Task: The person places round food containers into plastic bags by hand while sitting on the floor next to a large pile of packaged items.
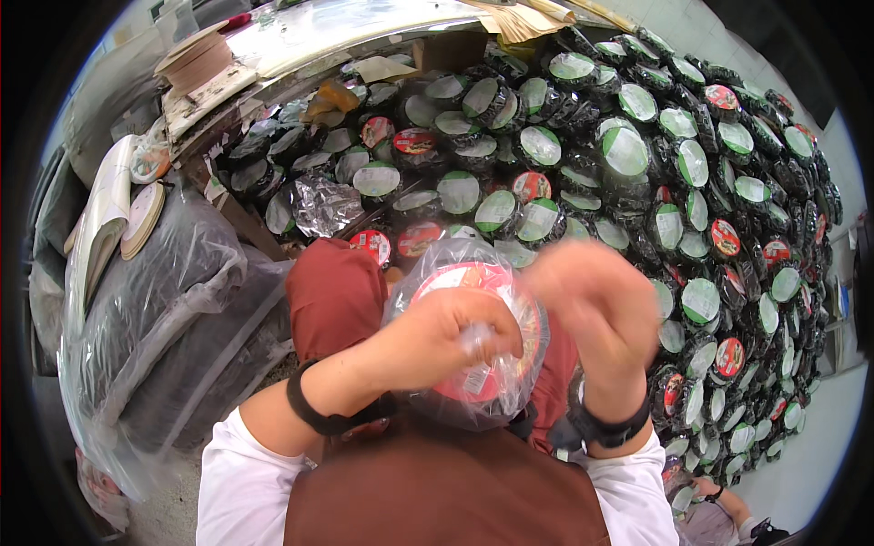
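Observation:
A round, red-labelled tub in a clear plastic bag (469, 384) sits on my lap, between my knees. Over its top my left hand (460, 328) is closed, with a bunched bit of the clear plastic showing at its fingers. My right hand (596, 296) is raised just right of the tub, its fingers curled inward and smeared by motion. Whether it holds anything cannot be made out. Both wrists carry black bands. Part of the tub is hidden behind my left hand and forearm.
A large heap of black, film-wrapped round tubs (628, 150) with green-white or red tops rises ahead and to the right. Plastic-covered bundles (173, 318) stand at left, below a cardboard spool (194, 62). A worktop (337, 32) runs behind. Another person's hand (706, 489) reaches in at lower right.

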Available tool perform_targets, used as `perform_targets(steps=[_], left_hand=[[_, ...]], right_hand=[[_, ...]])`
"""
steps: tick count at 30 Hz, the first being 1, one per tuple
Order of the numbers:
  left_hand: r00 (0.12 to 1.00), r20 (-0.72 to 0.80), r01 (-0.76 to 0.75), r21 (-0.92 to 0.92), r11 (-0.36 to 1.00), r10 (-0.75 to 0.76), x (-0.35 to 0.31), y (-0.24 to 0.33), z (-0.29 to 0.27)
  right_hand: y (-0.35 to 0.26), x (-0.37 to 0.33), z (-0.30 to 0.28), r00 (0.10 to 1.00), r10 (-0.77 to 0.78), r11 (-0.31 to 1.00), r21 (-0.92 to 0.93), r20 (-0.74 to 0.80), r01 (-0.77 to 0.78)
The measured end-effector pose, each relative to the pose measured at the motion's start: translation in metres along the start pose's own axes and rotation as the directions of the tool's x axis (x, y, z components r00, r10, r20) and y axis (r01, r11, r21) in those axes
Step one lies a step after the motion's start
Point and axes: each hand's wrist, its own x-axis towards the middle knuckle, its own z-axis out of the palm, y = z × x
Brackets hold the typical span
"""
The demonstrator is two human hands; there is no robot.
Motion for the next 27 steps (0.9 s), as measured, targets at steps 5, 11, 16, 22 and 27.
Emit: perform_targets(steps=[5, 11, 16, 22, 27], left_hand=[[0.867, 0.134, -0.307, 0.903, 0.302, 0.480, 0.010, 0.020, -0.003], [0.656, 0.427, -0.482, 0.871, -0.090, 0.622, 0.020, 0.036, -0.009], [0.690, 0.417, -0.440, 0.891, -0.115, 0.591, 0.021, 0.021, -0.015], [0.779, 0.364, -0.387, 0.920, -0.066, 0.511, 0.018, 0.017, -0.014], [0.786, 0.380, -0.383, 0.919, -0.098, 0.488, 0.016, 0.016, -0.014]], right_hand=[[0.043, -0.005, -0.003, 0.720, 0.433, 0.855, 0.005, 0.542, -0.518], [0.017, 0.014, -0.004, 0.924, 0.037, 0.948, -0.306, 0.380, 0.088], [0.008, 0.006, -0.002, 0.911, 0.235, 0.913, -0.397, 0.339, -0.088], [0.034, -0.007, 0.003, 0.781, 0.397, 0.909, -0.087, 0.481, -0.408], [0.042, -0.011, 0.007, 0.763, 0.426, 0.884, -0.047, 0.486, -0.464]])
